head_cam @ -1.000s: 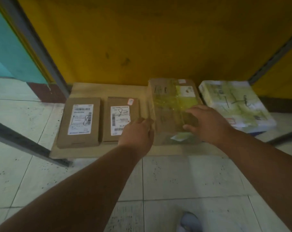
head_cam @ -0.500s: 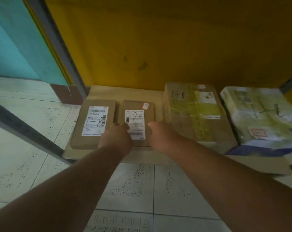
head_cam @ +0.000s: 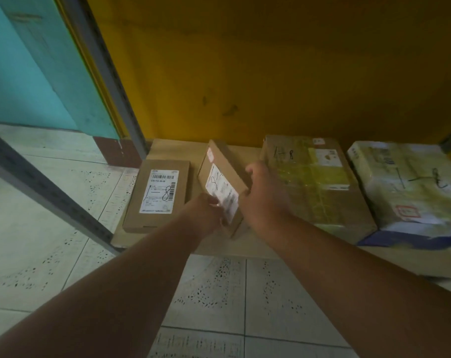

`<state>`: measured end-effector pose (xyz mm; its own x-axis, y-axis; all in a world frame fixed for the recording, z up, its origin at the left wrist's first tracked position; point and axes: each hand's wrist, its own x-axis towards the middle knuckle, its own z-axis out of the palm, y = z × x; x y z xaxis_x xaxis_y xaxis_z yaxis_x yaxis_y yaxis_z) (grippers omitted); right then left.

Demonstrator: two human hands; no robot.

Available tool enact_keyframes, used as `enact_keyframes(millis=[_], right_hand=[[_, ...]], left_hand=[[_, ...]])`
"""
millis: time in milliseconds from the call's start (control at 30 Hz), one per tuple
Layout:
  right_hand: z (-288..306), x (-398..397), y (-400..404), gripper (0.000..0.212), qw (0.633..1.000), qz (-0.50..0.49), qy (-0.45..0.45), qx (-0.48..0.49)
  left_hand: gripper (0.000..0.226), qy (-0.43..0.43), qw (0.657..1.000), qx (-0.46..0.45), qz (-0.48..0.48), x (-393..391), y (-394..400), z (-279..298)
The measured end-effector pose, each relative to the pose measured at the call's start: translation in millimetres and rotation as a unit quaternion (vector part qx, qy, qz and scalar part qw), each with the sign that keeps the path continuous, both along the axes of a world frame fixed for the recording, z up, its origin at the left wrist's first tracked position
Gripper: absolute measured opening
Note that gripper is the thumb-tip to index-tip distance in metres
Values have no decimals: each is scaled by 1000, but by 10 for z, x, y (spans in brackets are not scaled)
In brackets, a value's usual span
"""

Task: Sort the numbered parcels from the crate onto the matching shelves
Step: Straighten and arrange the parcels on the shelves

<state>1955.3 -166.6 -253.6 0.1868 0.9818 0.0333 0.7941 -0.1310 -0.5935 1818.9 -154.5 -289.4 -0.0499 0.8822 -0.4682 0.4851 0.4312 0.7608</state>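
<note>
Small parcel (head_cam: 225,177), lying flat on the shelf (head_cam: 178,151) half a second ago: now tilted on edge. Left hand (head_cam: 206,211) and right hand (head_cam: 261,195) grip its sides, between flat parcel (head_cam: 158,195) and taped box (head_cam: 314,182).

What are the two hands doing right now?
Left hand: holding the near end of the small flat brown cardboard parcel, which is tilted up.
Right hand: gripping the same parcel's right side.

Four parcels sit in a row on the low shelf (head_cam: 172,148): a flat brown box (head_cam: 158,195) marked 1—8 at the left, a slim brown box (head_cam: 225,177) tipped up on edge (label facing left), a taped carton (head_cam: 317,182), then a white-wrapped parcel (head_cam: 410,184)
</note>
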Motion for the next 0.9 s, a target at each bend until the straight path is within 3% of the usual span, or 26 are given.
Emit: enact_keyframes(millis=[67,133,167,200,267,333,367,433,500,600,733,900], right_hand=[[284,100,-42,32,996,47,-36,65],[606,232,-30,26,988,120,-67,75],[765,288,-1,25,984,157,-67,59],[906,338,32,25,980,187,-51,39],[1092,406,93,25,978,206,-19,22],[1110,440,169,26,980,197,-14,8],[1068,444,215,26,980,198,-8,5],[963,427,326,25,976,214,27,3],[891,410,465,27,968,244,54,-12],[876,406,700,32,960,269,63,-43],[731,276,934,48,962,268,13,-56],[242,110,1082,61,951,248,-152,-106]], left_hand=[[45,50,990,128,15,-45,9,107],[64,169,950,263,-20,-153,80,288],[72,234,927,286,-69,-206,129,398],[74,264,914,279,-128,-250,182,453],[49,224,927,225,-202,-303,201,493],[17,129,962,169,-170,-330,100,462],[13,79,975,146,-145,-338,32,411],[32,60,974,135,-170,-339,-93,315],[61,97,964,149,-197,-359,-154,209],[68,103,975,138,-141,-426,-128,102],[23,107,986,113,-67,-420,-176,12],[21,92,992,72,53,-330,-226,-123]])
